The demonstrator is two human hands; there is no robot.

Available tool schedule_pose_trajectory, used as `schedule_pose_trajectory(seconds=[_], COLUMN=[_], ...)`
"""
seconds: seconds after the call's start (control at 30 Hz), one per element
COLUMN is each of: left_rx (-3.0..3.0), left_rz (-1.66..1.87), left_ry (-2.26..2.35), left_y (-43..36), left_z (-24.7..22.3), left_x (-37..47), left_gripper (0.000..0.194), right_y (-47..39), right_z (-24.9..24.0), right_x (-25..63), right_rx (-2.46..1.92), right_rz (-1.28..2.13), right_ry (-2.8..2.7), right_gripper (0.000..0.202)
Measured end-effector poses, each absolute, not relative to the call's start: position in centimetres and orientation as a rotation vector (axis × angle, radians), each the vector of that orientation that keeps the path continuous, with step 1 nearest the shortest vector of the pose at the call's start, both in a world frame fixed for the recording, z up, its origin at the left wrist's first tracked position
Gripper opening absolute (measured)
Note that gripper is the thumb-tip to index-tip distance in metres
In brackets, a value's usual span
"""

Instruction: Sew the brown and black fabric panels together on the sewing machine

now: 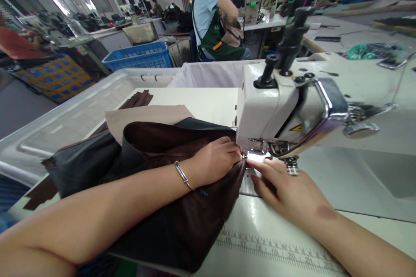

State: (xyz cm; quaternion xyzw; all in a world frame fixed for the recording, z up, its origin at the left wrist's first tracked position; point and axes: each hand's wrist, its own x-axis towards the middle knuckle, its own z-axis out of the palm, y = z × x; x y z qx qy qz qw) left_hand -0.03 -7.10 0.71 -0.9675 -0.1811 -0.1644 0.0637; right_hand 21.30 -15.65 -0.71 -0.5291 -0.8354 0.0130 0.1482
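Observation:
Dark brown and black material lies bunched on the sewing table, its edge reaching under the head of a white sewing machine. My left hand, with a silver bangle at the wrist, presses on this material with fingers bent together, just left of the needle area. On the other side of the needle, my right hand rests with its fingers spread, the index fingertip at the material's edge. A lit metal plate shows between the hands. Beige material lies behind the dark material.
A printed ruler scale runs along the table's near edge. Brown strips lie at the back left. Beyond are a white tub, a blue crate and a seated person in a dark apron. A bagged green item lies at right.

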Motion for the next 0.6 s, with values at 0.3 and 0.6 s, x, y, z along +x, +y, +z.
schedule_pose_trajectory(seconds=[0.3,0.6], left_rx=[-2.937,-3.081], left_rz=[-0.523,-0.336], left_ry=[-0.582,-0.516], left_y=[-7.1,-7.2], left_z=[0.6,2.5], left_x=[-0.1,0.0], left_gripper=[0.016,0.017], right_y=[-15.5,-15.2], right_z=[-0.6,-0.5], right_x=[21.3,21.4], right_rx=[-1.506,-1.484], right_rz=[0.064,0.065], right_ry=[-2.382,-2.392], right_gripper=[0.038,0.034])
